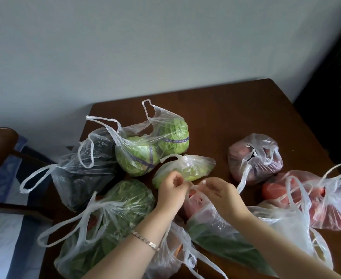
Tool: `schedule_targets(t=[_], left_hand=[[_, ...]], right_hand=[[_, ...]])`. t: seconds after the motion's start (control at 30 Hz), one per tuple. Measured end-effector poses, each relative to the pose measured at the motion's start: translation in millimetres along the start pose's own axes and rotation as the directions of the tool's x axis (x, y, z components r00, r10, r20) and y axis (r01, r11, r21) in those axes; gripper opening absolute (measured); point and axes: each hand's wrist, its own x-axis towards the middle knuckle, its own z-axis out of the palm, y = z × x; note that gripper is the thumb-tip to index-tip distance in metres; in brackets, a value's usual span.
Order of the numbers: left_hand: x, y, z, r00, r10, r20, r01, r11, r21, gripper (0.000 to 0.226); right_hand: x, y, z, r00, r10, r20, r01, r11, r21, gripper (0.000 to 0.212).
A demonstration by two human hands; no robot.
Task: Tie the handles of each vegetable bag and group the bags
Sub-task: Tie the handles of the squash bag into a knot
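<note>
- Head cam: left hand (172,190) & right hand (220,192) are each pinching handles (193,185) of centre bag (208,216), drawing them together for knot.
- Centre bag is sitting on table (226,109) w/in reach, near cabbage bag (151,150) (handles loose).

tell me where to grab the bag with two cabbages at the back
Pinch the two handles of the bag together, coming from above. Both loops stand up loose and untied over the cabbages; the bulging body sits crowded by neighbouring bags.
</note>
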Motion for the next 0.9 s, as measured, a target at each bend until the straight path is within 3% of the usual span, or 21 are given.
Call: schedule_targets(t=[0.1,0.2,0.3,0.43,0.53,0.63,0.7,0.77,0.83,0.9], left_hand=[[11,-9,-10,0.963,0.184,-0.197,-0.149,0.972,0.183,0.034],[24,-25,-23,0.942,0.266,-0.206,-0.188,0.924,0.332,0.031],[40,-54,-36,0.960,0.127,-0.249,-0.032,0.935,0.353,0.034],[45,-78,-43,0.941,-0.182,-0.285,0.241,0.953,0.185,0.036],[39,-61,-34,0.955,-0.099,-0.279,0.129,0.987,0.092,0.023],[33,-39,-24,0.996,0.012,-0.090,-0.019,0.996,-0.085,0.009],[31,-34,-16,0.998,-0.007,0.067,0.017,0.989,-0.147,0.021],[25,-29,-9,0.976,-0.013,0.219,0.045,0.989,-0.140,0.026],[19,-23,-5,0.948,-0.026,0.317,0.069,0.990,-0.124,0.053],[14,-18,-2,0.916,-0.060,0.397,0.109,0.989,-0.103,0.058]], right_hand=[[2,6,0,1.000,-0.024,0.013,0.025,0.995,-0.096,0.026],[9,20,-9,0.980,0.195,-0.032,-0.194,0.981,0.026,0.029],[13,54,-21,0.871,0.483,-0.096,-0.481,0.876,0.043,0.038],[5,85,-28,0.728,0.658,-0.195,-0.670,0.743,0.006,0.046],[8,75,-31,0.732,0.618,-0.287,-0.617,0.780,0.108,0.042],[12,38,-37,0.864,0.430,-0.261,-0.404,0.903,0.149,0.031],[13,9,-35,0.949,0.283,-0.138,-0.263,0.953,0.148,0.025],[16,-7,-27,0.981,0.196,-0.012,-0.192,0.971,0.140,0.020],[21,-12,-19,0.983,0.184,0.011,-0.183,0.972,0.148,0.018],[27,-9,-13,0.972,0.233,-0.016,-0.222,0.942,0.251,0.019]])
